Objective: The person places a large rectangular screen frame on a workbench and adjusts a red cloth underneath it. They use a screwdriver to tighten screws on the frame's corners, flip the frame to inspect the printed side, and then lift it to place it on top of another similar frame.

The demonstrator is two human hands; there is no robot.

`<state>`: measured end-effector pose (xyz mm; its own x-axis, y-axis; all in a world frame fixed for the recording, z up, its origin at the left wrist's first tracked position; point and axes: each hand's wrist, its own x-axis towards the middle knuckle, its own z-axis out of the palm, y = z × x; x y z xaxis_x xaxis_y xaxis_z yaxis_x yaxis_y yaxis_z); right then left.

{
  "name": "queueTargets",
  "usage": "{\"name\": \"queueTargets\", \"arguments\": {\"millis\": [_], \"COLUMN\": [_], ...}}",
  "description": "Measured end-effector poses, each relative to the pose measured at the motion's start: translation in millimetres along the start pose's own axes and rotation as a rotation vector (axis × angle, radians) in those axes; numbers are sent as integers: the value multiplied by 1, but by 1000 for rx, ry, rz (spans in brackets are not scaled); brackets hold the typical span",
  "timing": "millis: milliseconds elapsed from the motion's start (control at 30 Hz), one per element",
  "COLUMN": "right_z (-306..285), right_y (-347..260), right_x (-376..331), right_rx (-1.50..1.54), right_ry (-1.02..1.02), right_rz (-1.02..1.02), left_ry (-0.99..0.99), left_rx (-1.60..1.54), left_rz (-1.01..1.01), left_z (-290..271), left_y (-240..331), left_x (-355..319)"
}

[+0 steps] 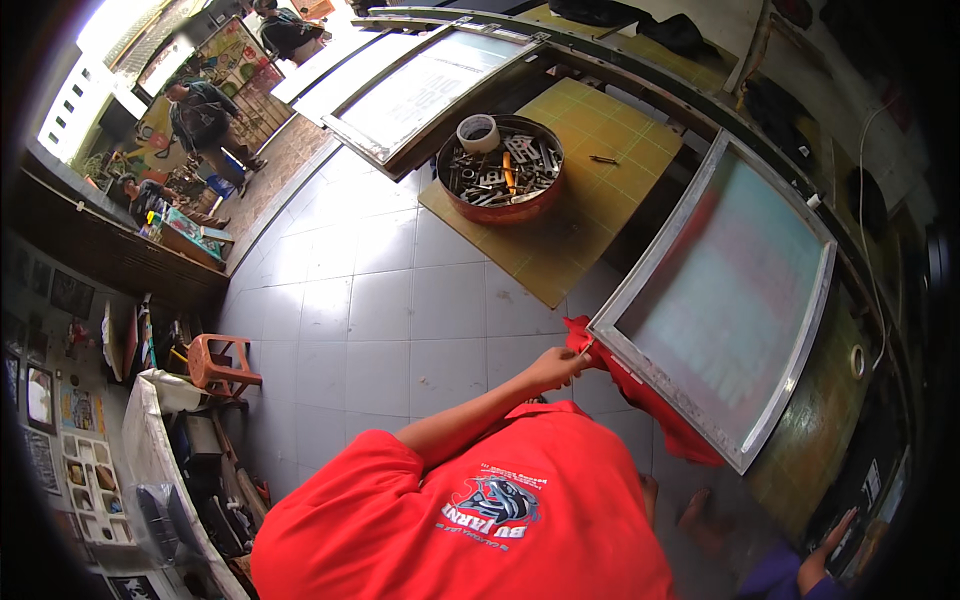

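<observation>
While the screen frame [790, 390] leans tilted at the right of the frame, my left hand [557, 366] is pinched shut on the red cloth [655, 405] at its lower-left corner. The cloth hangs along the lower edge, probably for wiping; my right hand is out of view.

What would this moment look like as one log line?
right hand: flat on bench edge | left hand: out of view | co-worker's hand: at screen frame corner | red cloth: beneath frame
</observation>
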<state>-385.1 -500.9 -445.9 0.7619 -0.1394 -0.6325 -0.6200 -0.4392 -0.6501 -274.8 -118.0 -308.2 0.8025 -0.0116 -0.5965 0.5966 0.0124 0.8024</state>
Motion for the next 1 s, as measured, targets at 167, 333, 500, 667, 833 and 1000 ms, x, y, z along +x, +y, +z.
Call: {"name": "queueTargets", "arguments": {"millis": [167, 333, 500, 667, 833, 1000], "right_z": [-19, -35, -32, -29, -29, -23], "right_y": [45, 74, 94, 107, 127, 147], "right_x": [-2, 32, 46, 29, -6, -25], "right_rx": [-94, -81, 165, -11, -35, -24], "right_ry": [-7, -60, 179, 261, 269, 241], "right_rz": [-17, 8, -13, -33, 111, 284], "left_ry": [-205, 379, -27, -82, 240, -24], "left_rx": [-421, 421, -100, -408, 650, -62], "left_rz": [-177, 387, -25, -83, 379, -100], "left_z": [-8, 9, 5, -9, -6, -4], "left_y": [-12, -13, -17, -22, -10, 0], "left_x": [1, 11, 7, 13, 18, 5]}}
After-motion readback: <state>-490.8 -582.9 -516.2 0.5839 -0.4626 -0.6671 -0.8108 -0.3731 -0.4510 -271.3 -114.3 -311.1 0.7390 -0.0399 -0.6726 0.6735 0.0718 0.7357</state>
